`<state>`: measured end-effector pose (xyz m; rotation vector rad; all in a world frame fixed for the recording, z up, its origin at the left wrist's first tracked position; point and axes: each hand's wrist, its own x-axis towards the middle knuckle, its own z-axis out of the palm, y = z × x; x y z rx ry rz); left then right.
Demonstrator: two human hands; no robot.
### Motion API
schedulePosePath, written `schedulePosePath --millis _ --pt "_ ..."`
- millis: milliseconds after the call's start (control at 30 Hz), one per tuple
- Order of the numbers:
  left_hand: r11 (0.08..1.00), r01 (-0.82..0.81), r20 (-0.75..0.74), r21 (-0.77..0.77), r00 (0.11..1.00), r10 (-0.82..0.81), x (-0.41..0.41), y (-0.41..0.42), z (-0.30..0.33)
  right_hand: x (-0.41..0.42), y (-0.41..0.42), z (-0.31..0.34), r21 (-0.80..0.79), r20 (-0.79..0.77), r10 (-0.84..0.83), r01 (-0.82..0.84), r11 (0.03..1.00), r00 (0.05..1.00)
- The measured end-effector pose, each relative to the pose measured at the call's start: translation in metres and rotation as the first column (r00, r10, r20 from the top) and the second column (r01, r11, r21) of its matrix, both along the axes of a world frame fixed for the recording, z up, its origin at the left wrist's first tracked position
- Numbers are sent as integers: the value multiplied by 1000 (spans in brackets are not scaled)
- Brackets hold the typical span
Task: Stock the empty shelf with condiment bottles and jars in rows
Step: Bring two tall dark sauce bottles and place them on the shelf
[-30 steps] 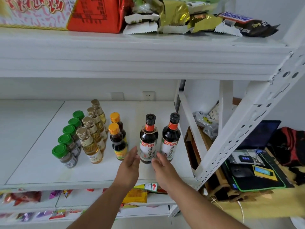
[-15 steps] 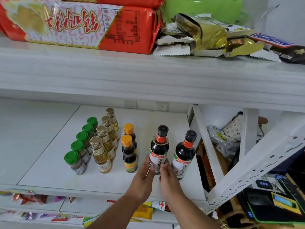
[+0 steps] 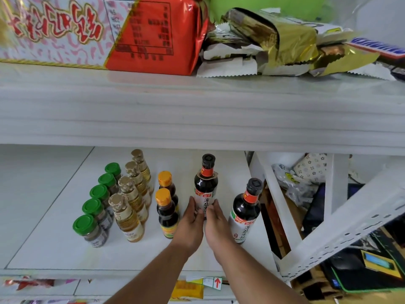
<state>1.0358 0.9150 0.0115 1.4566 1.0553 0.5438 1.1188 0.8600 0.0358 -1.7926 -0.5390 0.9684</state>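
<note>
Hands, left (image 3: 190, 218) and right (image 3: 215, 218), cupping dark sauce bottle (image 3: 205, 185), base hidden

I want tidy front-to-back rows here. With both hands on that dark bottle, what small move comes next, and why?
Probably let go and slide the other dark bottle in behind or in front of it. The left hand and right hand cup the held bottle, which stands deeper on the shelf.

Bare shelf (image 3: 43, 216) left of green-capped jars (image 3: 99, 193); upper shelf board (image 3: 197, 119) low overhead.
</note>
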Motion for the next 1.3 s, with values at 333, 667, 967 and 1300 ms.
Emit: schedulePosePath --millis 333,667,967,1300 --pt "995 87 -67 50 994 -84 3 12 0 1 9 3 -5 -13 7 -7 1000 1000" --pt "998 56 -18 -2 998 -56 -4 -3 13 -9 -11 6 2 -37 54 -54 999 998" --pt "994 94 -69 -54 993 -98 -10 -75 -3 -4 -111 -27 -49 -77 -73 69 996 994" --pt "985 163 -37 49 986 -161 29 -89 11 74 -114 -5 -108 -81 -232 223 969 969"
